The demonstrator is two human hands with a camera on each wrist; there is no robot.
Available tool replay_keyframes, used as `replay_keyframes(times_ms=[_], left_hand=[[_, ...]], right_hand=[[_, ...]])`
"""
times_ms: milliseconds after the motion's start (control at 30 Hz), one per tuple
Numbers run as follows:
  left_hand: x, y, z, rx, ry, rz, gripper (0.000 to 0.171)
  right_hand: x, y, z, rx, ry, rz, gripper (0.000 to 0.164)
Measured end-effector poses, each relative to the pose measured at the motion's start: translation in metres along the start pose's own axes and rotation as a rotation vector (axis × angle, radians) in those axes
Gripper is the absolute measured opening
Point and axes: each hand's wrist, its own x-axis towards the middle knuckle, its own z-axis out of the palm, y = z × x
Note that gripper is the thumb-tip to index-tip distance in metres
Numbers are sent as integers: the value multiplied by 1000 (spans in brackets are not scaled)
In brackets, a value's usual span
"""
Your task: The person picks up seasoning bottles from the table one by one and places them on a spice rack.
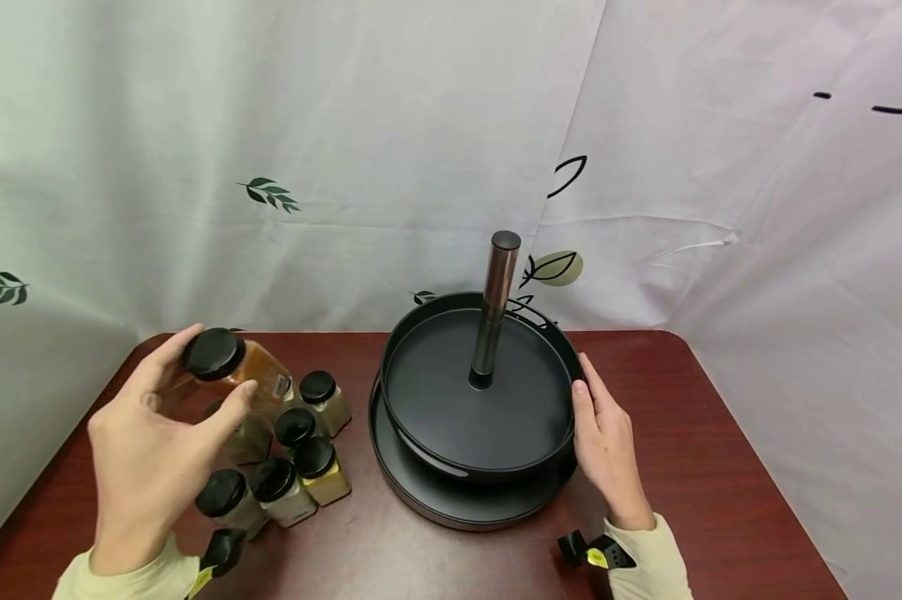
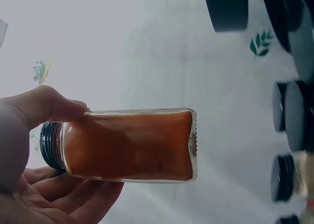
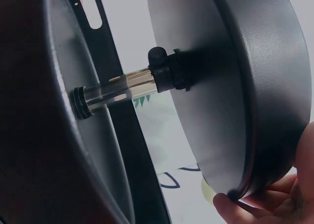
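Observation:
My left hand (image 1: 158, 437) grips a glass spice jar (image 1: 259, 367) between thumb and fingers, raised and tilted over the other jars. In the left wrist view the jar (image 2: 130, 145) is full of reddish-brown powder and has a black ribbed lid (image 2: 49, 144). My right hand (image 1: 604, 433) holds the right-hand rim of the upper tray (image 1: 436, 375) of a black two-tier round rack. Its lower tray (image 1: 458, 504) sits on the table, offset under the upper one. In the right wrist view a pole (image 3: 117, 89) joins the tiers, with my fingertips (image 3: 230, 209) at the upper tray's edge.
Several black-lidded spice jars (image 1: 327, 483) stand grouped left of the rack on the reddish-brown table (image 1: 691, 467). A post (image 1: 496, 292) rises from the upper tray. A white leaf-patterned curtain (image 1: 391, 125) hangs behind the table and along its sides.

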Motion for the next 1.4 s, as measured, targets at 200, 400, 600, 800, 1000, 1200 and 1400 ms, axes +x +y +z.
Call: replay_keyframes(times_ms=[200, 400, 600, 800, 1000, 1200, 1400], left_hand=[[6, 12, 17, -51, -55, 76, 73], [12, 21, 36, -126, -119, 114, 69], [16, 27, 52, -148, -150, 162, 66], [17, 35, 62, -188, -194, 185, 68], [22, 40, 75, -182, -209, 204, 67], [27, 42, 90, -195, -264, 212, 64], [28, 43, 102, -180, -314, 207, 63]], right_hand=[[0, 0, 0, -4, -5, 9, 47], [-1, 1, 0, -2, -10, 13, 47], [-1, 0, 0, 2, -11, 11, 47], [0, 0, 1, 6, -11, 1, 47], [0, 1, 1, -3, 8, 2, 46], [-1, 1, 1, -8, 18, 11, 45], [-1, 1, 2, 0, 17, 2, 45]])
